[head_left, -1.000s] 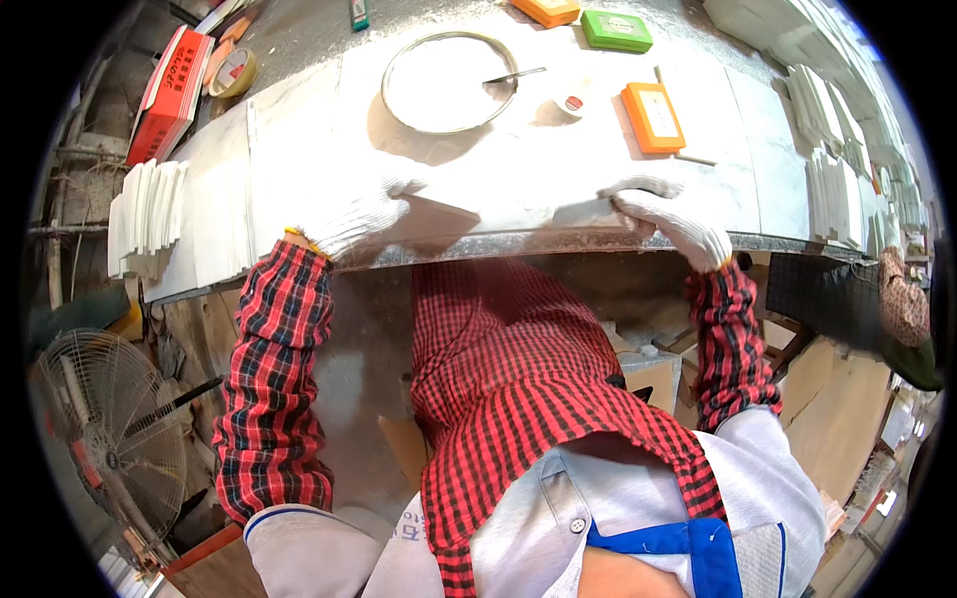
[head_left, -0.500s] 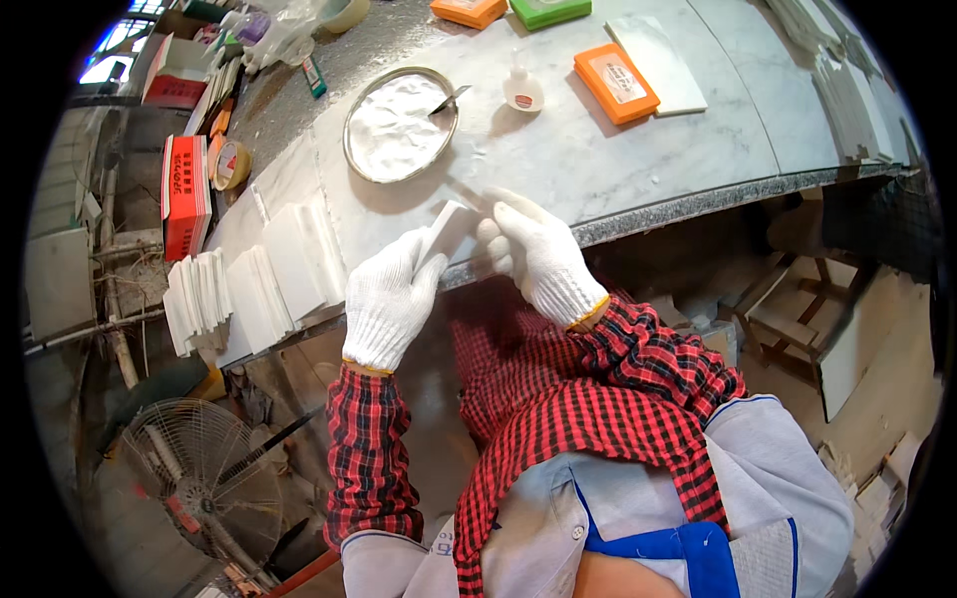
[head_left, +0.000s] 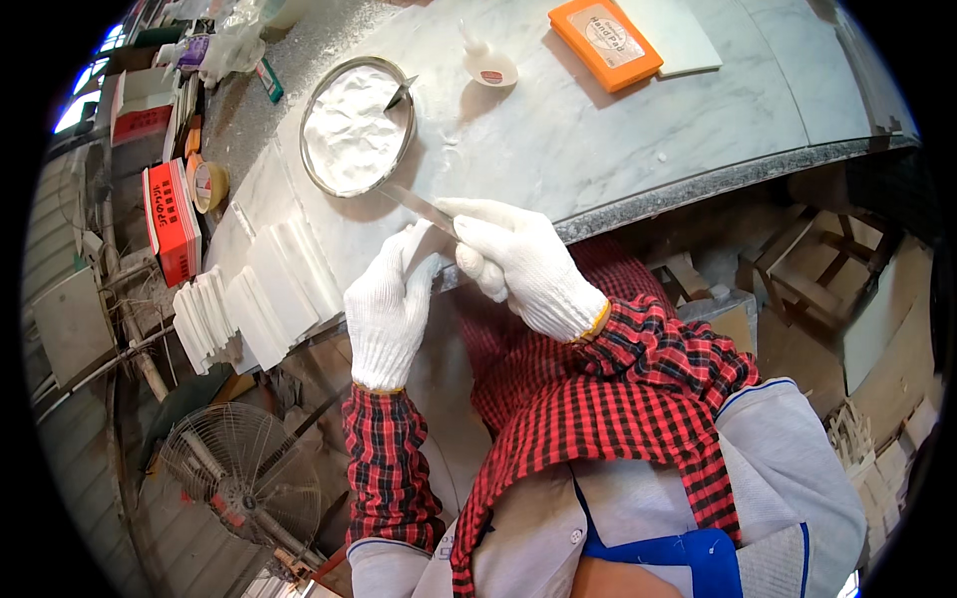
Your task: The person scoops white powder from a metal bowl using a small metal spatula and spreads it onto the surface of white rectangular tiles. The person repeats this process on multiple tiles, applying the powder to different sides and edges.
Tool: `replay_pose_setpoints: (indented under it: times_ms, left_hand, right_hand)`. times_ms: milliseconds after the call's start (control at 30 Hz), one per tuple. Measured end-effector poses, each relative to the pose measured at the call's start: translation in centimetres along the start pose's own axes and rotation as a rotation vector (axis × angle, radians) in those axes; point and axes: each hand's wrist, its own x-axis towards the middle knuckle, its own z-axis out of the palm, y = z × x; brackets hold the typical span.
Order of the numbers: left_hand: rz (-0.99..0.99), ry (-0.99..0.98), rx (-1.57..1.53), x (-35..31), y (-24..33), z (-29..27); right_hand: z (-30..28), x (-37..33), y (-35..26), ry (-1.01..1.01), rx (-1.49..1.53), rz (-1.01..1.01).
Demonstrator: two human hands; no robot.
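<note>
Both my hands wear white knitted gloves near the front edge of a pale marble-like tabletop (head_left: 588,159). My left hand (head_left: 387,314) is closed round a thin white slab piece (head_left: 424,242), which points up from the fingers. In my right hand (head_left: 528,264) is a flat metal spatula (head_left: 417,205), its blade reaching left above the slab piece; the handle is hidden in the fist. Just beyond the blade stands a round metal bowl (head_left: 307,159) of white paste (head_left: 351,130). Another dark-looking blade (head_left: 401,94) sticks out of the paste.
A small white squeeze bottle (head_left: 488,70) stands right of the bowl. Farther right lie an orange case (head_left: 606,45) and a white slab (head_left: 683,35). Stacked white slabs (head_left: 274,294) line the left edge, near a red box (head_left: 171,224) and tape roll (head_left: 209,186). A fan (head_left: 239,478) stands lower left.
The spatula was blurred and now shows clearly, with my right hand a little lower and still gripping it. The tabletop things have shifted up and left in view. My left hand keeps the slab piece.
</note>
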Motion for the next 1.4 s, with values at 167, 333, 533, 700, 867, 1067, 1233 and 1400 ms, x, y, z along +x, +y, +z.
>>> replay_pose_setpoints:
  times_ms: [167,333,533,700,867,1067,1233,1400]
  left_hand:
    - [-0.049,-0.013,-0.03,-0.3,-0.7,0.0]
    - [-0.123,-0.005,-0.239,-0.2,-0.8,-0.2]
    - [-0.158,0.059,-0.6,-2.5,-1.9,2.1]
    - [-0.194,0.083,-0.968,-2.7,-1.0,4.3]
    - [-0.15,0.143,-1.0,-2.1,-1.6,4.4]
    - [-0.066,0.191,-0.771,-1.7,-2.0,3.9]
    - [0.017,0.306,-0.613,-1.7,-2.4,4.6]
    - [0.006,0.341,-0.506,-2.0,-1.8,5.0]
  right_hand:
    - [-1.2,-1.5,-1.0,-0.218,-0.155,0.03]
    - [-3.1,-1.3,-2.2,-0.154,0.105,-0.024]
    - [-4.7,-2.7,-4.0,-0.154,-0.107,-0.095]
    - [-3.4,-3.2,-4.3,-0.02,-0.371,-0.065]
    - [-2.7,-3.1,-4.9,0.089,-0.669,-0.165]
    - [0.3,-2.3,-5.1,0.17,-0.791,-0.21]
    - [1.1,-2.0,-3.9,0.088,-0.62,-0.148]
    - [1.7,-2.1,-2.9,0.117,-0.534,-0.146]
